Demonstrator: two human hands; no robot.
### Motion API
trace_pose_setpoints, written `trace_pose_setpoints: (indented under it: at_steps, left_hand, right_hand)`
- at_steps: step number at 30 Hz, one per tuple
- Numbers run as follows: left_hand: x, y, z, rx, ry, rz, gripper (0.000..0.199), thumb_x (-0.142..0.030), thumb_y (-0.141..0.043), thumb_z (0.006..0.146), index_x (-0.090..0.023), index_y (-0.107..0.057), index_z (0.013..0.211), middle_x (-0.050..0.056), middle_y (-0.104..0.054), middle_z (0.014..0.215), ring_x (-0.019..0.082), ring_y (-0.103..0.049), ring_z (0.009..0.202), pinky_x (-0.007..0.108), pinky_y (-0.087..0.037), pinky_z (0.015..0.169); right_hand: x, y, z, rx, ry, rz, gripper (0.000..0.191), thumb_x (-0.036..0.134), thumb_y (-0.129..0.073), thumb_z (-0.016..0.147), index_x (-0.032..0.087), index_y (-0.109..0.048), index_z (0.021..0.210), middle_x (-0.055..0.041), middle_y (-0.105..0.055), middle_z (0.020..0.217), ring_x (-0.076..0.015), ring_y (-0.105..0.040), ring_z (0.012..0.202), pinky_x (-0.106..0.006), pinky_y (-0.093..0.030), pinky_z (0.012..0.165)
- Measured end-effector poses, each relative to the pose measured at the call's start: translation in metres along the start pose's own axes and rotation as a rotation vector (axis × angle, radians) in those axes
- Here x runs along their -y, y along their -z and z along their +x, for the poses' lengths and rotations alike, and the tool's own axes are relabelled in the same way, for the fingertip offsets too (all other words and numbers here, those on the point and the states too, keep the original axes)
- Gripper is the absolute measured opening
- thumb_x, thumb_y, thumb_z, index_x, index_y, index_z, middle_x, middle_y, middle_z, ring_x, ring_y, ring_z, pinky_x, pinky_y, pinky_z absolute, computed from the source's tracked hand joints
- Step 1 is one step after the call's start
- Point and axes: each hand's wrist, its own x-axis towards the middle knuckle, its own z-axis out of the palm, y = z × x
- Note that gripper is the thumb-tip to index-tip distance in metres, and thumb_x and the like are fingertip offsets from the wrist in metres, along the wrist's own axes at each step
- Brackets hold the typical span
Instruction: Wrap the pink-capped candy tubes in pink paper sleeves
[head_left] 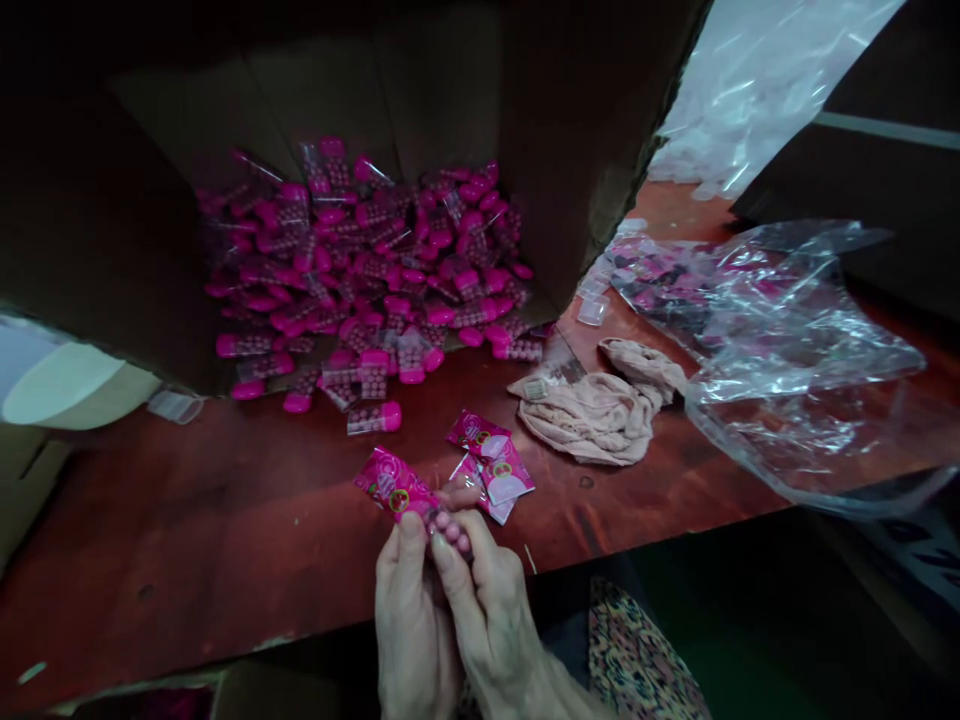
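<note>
My left hand (412, 610) pinches the lower end of a shiny pink printed packet (391, 484) that tilts up to the left. Against it, my right hand (491, 600) grips a small clear container of pink balls (452, 532), and the two hands touch. Several similar pink packets (495, 465) lie just beyond my right hand on the red table (225, 500). Farther back, a heap of clear containers with bright pink caps (367, 250) spills from the open side of a cardboard box. One capped container (375, 418) rests closest to the packet.
A cardboard box (585, 130) surrounds the heap. Right of it are a crumpled beige cloth (600, 420), a clear plastic bag (795, 350) with pink packets, and a bag of white pieces (757, 80). A pale bowl (79, 385) stands left. The table's front edge runs beneath my hands.
</note>
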Motion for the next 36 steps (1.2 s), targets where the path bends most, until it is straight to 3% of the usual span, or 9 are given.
trace_pose_setpoints:
  at_steps: [6, 12, 17, 20, 23, 26, 28, 31, 36]
  left_hand:
    - [-0.015, 0.003, 0.010, 0.083, -0.077, 0.003, 0.031, -0.043, -0.069, 0.070, -0.016, -0.070, 0.085, 0.008, -0.071, 0.084, 0.017, -0.066, 0.075, 0.025, -0.053, 0.068]
    - [-0.004, 0.004, 0.006, 0.042, -0.078, 0.064, 0.029, -0.043, -0.066, 0.073, -0.014, -0.069, 0.080, 0.003, -0.065, 0.062, 0.012, -0.059, 0.052, 0.024, -0.052, 0.058]
    - [-0.002, 0.004, 0.001, 0.113, -0.027, 0.083, 0.036, -0.048, -0.060, 0.077, -0.013, -0.069, 0.081, 0.003, -0.062, 0.057, 0.014, -0.060, 0.055, 0.028, -0.053, 0.066]
    - [-0.008, 0.004, 0.003, 0.116, -0.026, 0.022, 0.034, -0.046, -0.061, 0.077, -0.014, -0.070, 0.083, 0.006, -0.068, 0.069, 0.017, -0.064, 0.066, 0.030, -0.053, 0.071]
    - [-0.014, 0.006, 0.006, 0.129, -0.054, 0.001, 0.029, -0.042, -0.066, 0.073, -0.016, -0.070, 0.085, 0.009, -0.071, 0.085, 0.019, -0.066, 0.081, 0.029, -0.052, 0.077]
    - [-0.018, 0.008, 0.009, 0.117, -0.080, 0.010, 0.027, -0.040, -0.070, 0.070, -0.015, -0.071, 0.080, 0.009, -0.072, 0.083, 0.017, -0.066, 0.076, 0.026, -0.053, 0.074]
    - [-0.019, 0.008, 0.009, 0.104, -0.080, 0.024, 0.030, -0.040, -0.072, 0.068, -0.014, -0.072, 0.082, 0.009, -0.072, 0.083, 0.017, -0.065, 0.072, 0.027, -0.053, 0.072]
    - [-0.023, 0.005, 0.008, 0.085, -0.079, 0.057, 0.039, -0.040, -0.076, 0.062, -0.011, -0.073, 0.087, 0.012, -0.072, 0.088, 0.019, -0.066, 0.073, 0.028, -0.055, 0.069]
    - [-0.023, -0.001, 0.007, 0.060, -0.073, 0.073, 0.035, -0.037, -0.079, 0.057, -0.011, -0.073, 0.081, 0.011, -0.073, 0.084, 0.016, -0.065, 0.067, 0.023, -0.054, 0.060]
  right_hand:
    - [-0.002, -0.004, 0.005, 0.096, -0.077, 0.192, 0.030, 0.041, -0.042, 0.092, 0.018, -0.052, 0.077, 0.0011, -0.054, 0.065, -0.0106, -0.050, 0.056, -0.020, -0.041, 0.052]
    - [-0.004, -0.005, -0.006, 0.043, -0.078, 0.067, 0.028, 0.040, -0.039, 0.092, 0.018, -0.051, 0.080, -0.0023, -0.057, 0.071, -0.0147, -0.056, 0.064, -0.024, -0.043, 0.059]
    - [-0.004, -0.003, -0.012, 0.024, 0.022, 0.003, 0.022, 0.032, -0.037, 0.094, 0.018, -0.053, 0.089, -0.0029, -0.060, 0.073, -0.0149, -0.059, 0.064, -0.023, -0.042, 0.057]
    - [-0.002, -0.003, -0.006, 0.050, -0.010, 0.156, 0.023, 0.036, -0.041, 0.092, 0.018, -0.053, 0.084, -0.0008, -0.056, 0.068, -0.0123, -0.055, 0.059, -0.022, -0.040, 0.055]
    - [-0.001, -0.002, 0.002, 0.134, -0.187, 0.438, 0.027, 0.043, -0.047, 0.089, 0.018, -0.052, 0.080, 0.0019, -0.050, 0.065, -0.0083, -0.043, 0.052, -0.019, -0.035, 0.048]
    - [-0.001, -0.002, 0.005, 0.256, -0.317, 0.631, 0.028, 0.045, -0.047, 0.089, 0.019, -0.049, 0.081, 0.0061, -0.040, 0.058, -0.0054, -0.030, 0.046, -0.017, -0.023, 0.041]
    - [-0.002, -0.003, 0.004, 0.255, -0.274, 0.582, 0.029, 0.045, -0.048, 0.089, 0.019, -0.046, 0.076, 0.0068, -0.038, 0.056, -0.0058, -0.029, 0.046, -0.017, -0.023, 0.041]
    - [-0.005, -0.004, 0.002, 0.185, -0.101, 0.305, 0.028, 0.042, -0.045, 0.090, 0.019, -0.047, 0.075, 0.0042, -0.045, 0.059, -0.0084, -0.042, 0.051, -0.020, -0.033, 0.047]
    - [-0.011, -0.007, 0.000, 0.102, 0.094, 0.024, 0.018, 0.029, -0.039, 0.093, 0.017, -0.052, 0.092, -0.0035, -0.063, 0.078, -0.0146, -0.062, 0.067, -0.022, -0.044, 0.061]
